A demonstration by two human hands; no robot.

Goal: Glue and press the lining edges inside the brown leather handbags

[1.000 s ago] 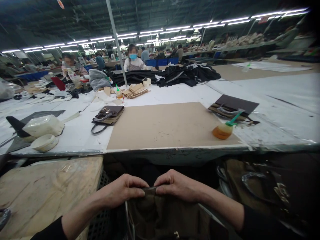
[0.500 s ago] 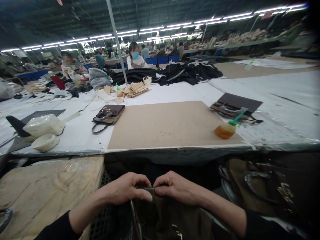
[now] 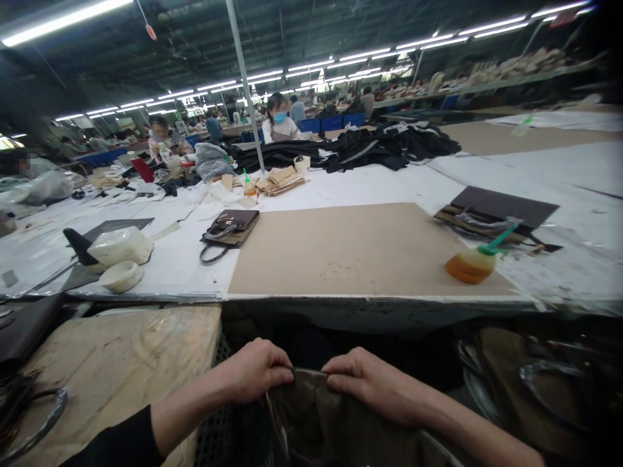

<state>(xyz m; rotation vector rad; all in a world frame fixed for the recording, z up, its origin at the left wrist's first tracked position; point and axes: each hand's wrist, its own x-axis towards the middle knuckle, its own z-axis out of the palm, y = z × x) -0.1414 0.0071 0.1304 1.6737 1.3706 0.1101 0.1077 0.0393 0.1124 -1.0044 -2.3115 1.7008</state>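
Observation:
A dark olive-brown bag point(image 3: 335, 421) is in front of me, below the table's edge, its lower part cut off by the frame. My left hand point(image 3: 260, 370) pinches its top edge between thumb and fingers. A short way to the right, my right hand point(image 3: 357, 379) grips the same edge, thumb on the near side. Between the two hands the edge stretches nearly straight. The inside of the bag is too dark to make out.
Beyond the edge lies a brown board point(image 3: 335, 253) on the white-covered table. A squeeze bottle point(image 3: 470, 266) with amber liquid, a small handbag point(image 3: 231, 227) and a white bowl point(image 3: 121, 277) stand there. More bags point(image 3: 530, 383) are at right; a tan-covered surface point(image 3: 131, 363) is at left. Co-workers sit beyond.
My hands have moved apart along the bag's edge, so more of it shows between them. The view has turned a little to the left.

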